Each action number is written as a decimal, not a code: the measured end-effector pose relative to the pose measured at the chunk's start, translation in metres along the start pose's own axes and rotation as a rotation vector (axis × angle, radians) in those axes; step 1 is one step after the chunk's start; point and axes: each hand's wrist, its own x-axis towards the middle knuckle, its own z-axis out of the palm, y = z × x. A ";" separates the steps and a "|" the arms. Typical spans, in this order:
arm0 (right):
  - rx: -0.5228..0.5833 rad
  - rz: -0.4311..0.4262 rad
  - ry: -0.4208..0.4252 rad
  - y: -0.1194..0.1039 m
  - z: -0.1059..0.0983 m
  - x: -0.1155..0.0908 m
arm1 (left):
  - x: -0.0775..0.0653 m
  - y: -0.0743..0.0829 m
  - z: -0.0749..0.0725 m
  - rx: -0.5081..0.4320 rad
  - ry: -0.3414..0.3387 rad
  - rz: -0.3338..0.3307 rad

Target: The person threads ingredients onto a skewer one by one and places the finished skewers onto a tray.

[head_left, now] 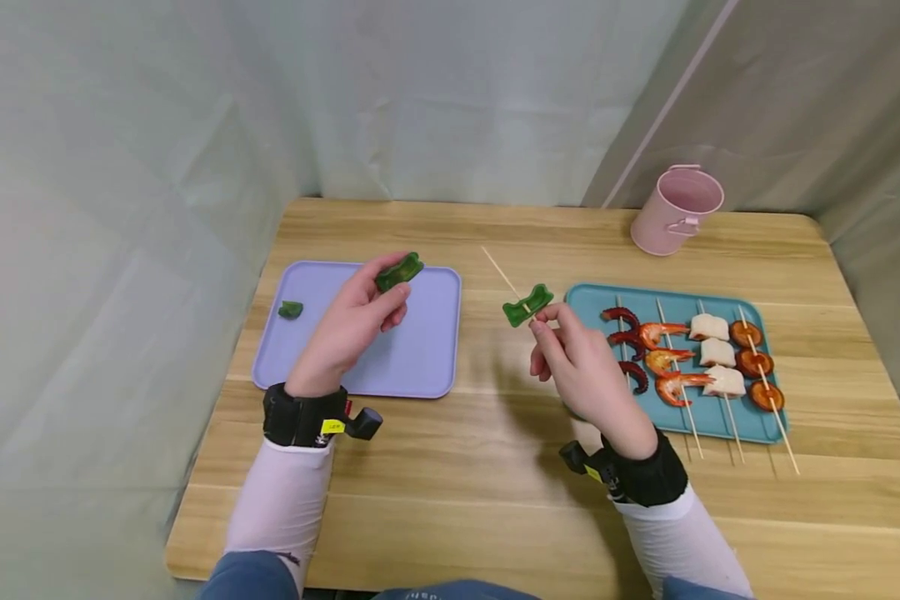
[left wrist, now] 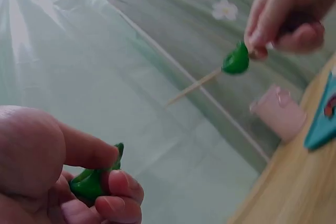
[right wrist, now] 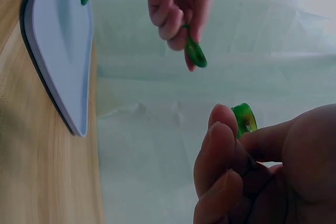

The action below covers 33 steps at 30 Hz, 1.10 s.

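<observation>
Between thumb and fingers, my left hand [head_left: 345, 329] pinches a curved green pepper piece [head_left: 401, 272] above the lavender tray [head_left: 397, 371]. My right hand [head_left: 588, 367] grips a thin wooden skewer [head_left: 499, 272], its bare end slanting up and left. Threaded on that skewer, just past the right fingertips, is another green pepper piece [head_left: 537, 296]. The left wrist view shows this threaded piece [left wrist: 235, 60] side-on, apart from the left hand's piece [left wrist: 88, 184]. A third green pepper piece [head_left: 290, 310] lies on the left of the lavender tray.
On the right, a teal tray [head_left: 592, 293] bears several loaded skewers: octopus tentacles [head_left: 627, 343], shrimp [head_left: 663, 361], white chunks [head_left: 716, 352] and brown mushroom-like rounds [head_left: 753, 364]. Some skewer ends overhang its front edge. A pink bucket [head_left: 663, 221] stands at the back right, near the curtain.
</observation>
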 end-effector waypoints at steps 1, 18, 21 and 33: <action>0.001 0.000 -0.002 0.000 0.000 0.000 | 0.002 0.001 0.003 -0.026 -0.002 0.007; 0.023 -0.099 -0.133 -0.006 0.008 -0.003 | 0.010 0.006 0.027 -0.729 -0.162 -0.020; 0.019 -0.104 -0.139 -0.006 0.009 -0.004 | 0.010 0.006 0.029 -0.693 -0.179 -0.018; 0.018 -0.100 -0.148 -0.008 0.009 -0.006 | 0.008 0.005 0.033 -0.717 -0.233 0.001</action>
